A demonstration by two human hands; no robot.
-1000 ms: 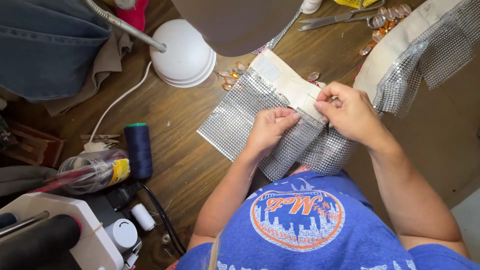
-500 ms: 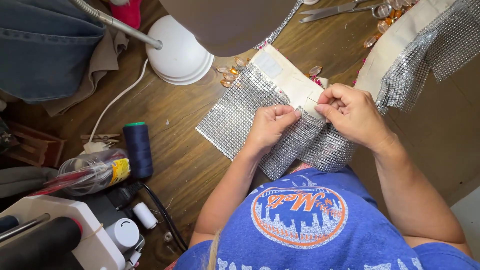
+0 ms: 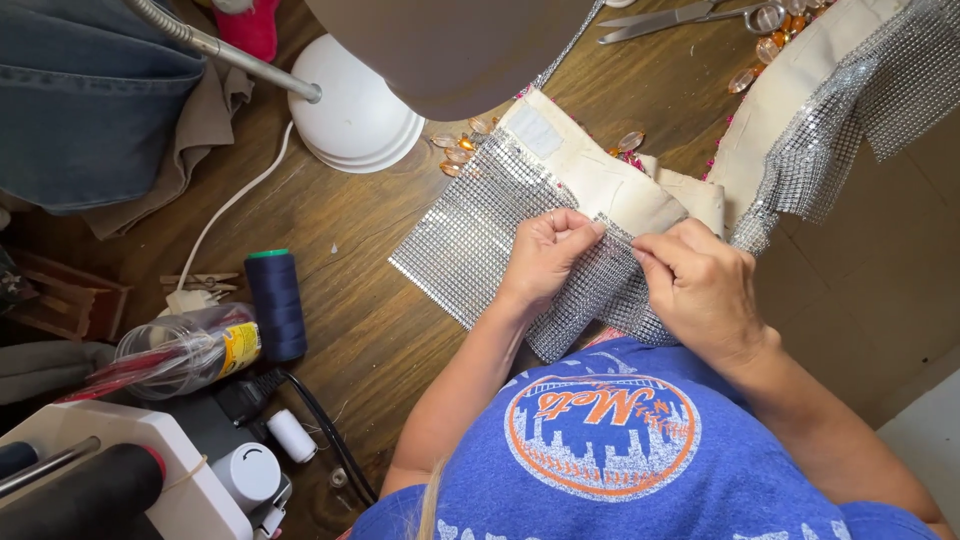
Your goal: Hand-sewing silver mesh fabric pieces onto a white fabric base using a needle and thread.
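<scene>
A sheet of silver rhinestone mesh (image 3: 470,240) lies on the wooden table, laid over a cream fabric piece (image 3: 600,185). My left hand (image 3: 545,260) pinches the mesh's near edge with curled fingers. My right hand (image 3: 700,285) is closed on the same mesh just to the right, fingertips close to the left hand's. A second stretch of mesh (image 3: 860,110) on cream fabric drapes off the table at the upper right.
A white lamp base (image 3: 355,115) and its shade (image 3: 460,50) stand at the top. Loose amber gems (image 3: 455,150) lie by the mesh. Scissors (image 3: 670,18) rest at the top edge. A navy thread spool (image 3: 277,305), a clear jar (image 3: 185,350) and a white machine (image 3: 130,480) sit at left.
My right hand has slid a little down and toward the left hand along the mesh edge. The left hand keeps its pinch.
</scene>
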